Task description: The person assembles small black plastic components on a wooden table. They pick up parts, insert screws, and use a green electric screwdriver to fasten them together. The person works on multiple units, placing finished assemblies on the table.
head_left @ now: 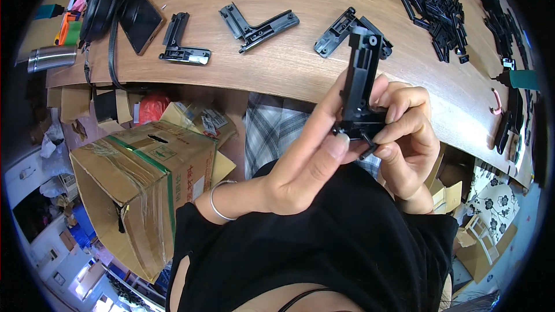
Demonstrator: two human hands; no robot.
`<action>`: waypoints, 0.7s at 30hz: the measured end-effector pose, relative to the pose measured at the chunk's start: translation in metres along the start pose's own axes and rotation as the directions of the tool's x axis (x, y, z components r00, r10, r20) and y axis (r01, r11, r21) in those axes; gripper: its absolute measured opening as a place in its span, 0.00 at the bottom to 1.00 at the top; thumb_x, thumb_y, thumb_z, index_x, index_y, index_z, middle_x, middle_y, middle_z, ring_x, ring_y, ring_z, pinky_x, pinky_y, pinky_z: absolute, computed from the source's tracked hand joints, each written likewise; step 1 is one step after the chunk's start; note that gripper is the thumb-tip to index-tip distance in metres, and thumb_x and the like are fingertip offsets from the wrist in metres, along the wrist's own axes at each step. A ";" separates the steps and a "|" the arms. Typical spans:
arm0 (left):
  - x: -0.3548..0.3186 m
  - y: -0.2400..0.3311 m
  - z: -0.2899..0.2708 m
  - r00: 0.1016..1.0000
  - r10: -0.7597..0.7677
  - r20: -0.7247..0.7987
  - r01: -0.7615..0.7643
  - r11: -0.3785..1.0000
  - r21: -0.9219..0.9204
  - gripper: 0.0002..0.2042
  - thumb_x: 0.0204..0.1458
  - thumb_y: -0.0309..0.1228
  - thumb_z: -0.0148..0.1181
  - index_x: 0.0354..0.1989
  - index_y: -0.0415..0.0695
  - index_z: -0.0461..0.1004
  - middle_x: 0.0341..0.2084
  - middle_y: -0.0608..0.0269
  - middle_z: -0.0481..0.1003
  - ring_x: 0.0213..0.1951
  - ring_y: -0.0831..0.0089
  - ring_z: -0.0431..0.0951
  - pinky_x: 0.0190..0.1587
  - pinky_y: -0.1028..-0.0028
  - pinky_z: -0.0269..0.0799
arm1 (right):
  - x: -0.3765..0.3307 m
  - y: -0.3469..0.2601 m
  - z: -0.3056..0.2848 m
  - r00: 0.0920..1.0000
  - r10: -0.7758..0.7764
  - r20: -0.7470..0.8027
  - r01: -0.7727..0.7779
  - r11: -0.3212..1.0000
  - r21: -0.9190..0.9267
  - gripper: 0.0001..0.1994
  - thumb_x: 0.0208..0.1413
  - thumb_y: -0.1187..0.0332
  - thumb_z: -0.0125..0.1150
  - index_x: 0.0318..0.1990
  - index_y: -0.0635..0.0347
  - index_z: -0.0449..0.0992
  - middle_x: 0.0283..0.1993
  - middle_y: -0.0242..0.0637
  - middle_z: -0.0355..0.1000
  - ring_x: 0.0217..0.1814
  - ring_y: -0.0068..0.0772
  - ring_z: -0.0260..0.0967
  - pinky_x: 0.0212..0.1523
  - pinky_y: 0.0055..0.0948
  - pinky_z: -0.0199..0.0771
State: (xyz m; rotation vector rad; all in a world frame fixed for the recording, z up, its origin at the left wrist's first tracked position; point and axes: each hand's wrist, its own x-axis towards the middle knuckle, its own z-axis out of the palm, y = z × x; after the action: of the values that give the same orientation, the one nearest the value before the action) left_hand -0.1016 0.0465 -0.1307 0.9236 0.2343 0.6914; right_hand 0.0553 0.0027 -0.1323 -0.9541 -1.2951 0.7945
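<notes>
In front of my chest, my left hand (306, 164) is closed around a black L-shaped plastic part (359, 78), with its long arm pointing up. My right hand (409, 130) pinches a small black plastic piece (368, 143) at the lower corner of that part, and its fingers also touch the part's side. How far the small piece sits inside the part is hidden by my fingers. Beyond my hands, three similar black L-shaped parts lie on the wooden table: one at the left (185, 43), one in the middle (260, 30), and one partly behind the held part (334, 36).
A heap of small black pieces (430, 8) covers the table's far right. At the left lie a phone (140, 20) and a black bag (104, 6), near a metal cup (52, 59). A green-handled tool (520, 79) is at the right edge. A cardboard box (144, 179) stands below, left.
</notes>
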 end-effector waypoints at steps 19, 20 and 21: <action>0.000 -0.003 -0.004 0.971 0.188 0.149 -0.240 0.773 0.587 0.28 0.52 0.21 0.33 0.62 0.29 0.36 0.63 0.40 0.40 0.63 0.53 0.49 0.62 0.68 0.47 | -0.012 0.003 0.012 0.993 0.114 -0.014 -0.106 0.958 0.267 0.26 0.41 0.84 0.61 0.46 0.63 0.53 0.48 0.45 0.55 0.49 0.28 0.61 0.48 0.24 0.67; -0.002 -0.001 -0.005 0.973 0.182 0.140 -0.230 0.789 0.569 0.28 0.53 0.21 0.33 0.62 0.29 0.36 0.63 0.41 0.41 0.63 0.53 0.50 0.62 0.68 0.48 | -0.010 -0.002 0.009 0.971 0.229 0.063 -0.234 0.876 0.423 0.29 0.41 0.84 0.61 0.49 0.63 0.52 0.50 0.45 0.55 0.52 0.30 0.60 0.49 0.26 0.67; -0.003 0.001 -0.005 0.976 0.175 0.132 -0.219 0.805 0.551 0.28 0.53 0.22 0.33 0.62 0.30 0.37 0.63 0.41 0.42 0.63 0.53 0.51 0.61 0.68 0.49 | -0.007 -0.008 0.006 0.921 0.365 0.136 -0.375 0.736 0.563 0.31 0.41 0.83 0.60 0.53 0.63 0.52 0.52 0.45 0.56 0.54 0.32 0.60 0.50 0.29 0.66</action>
State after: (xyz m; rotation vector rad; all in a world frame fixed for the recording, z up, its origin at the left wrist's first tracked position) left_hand -0.1067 0.0482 -0.1333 1.5603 0.2847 0.7947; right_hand 0.0480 -0.0063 -0.1279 -0.7015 -0.7840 1.4199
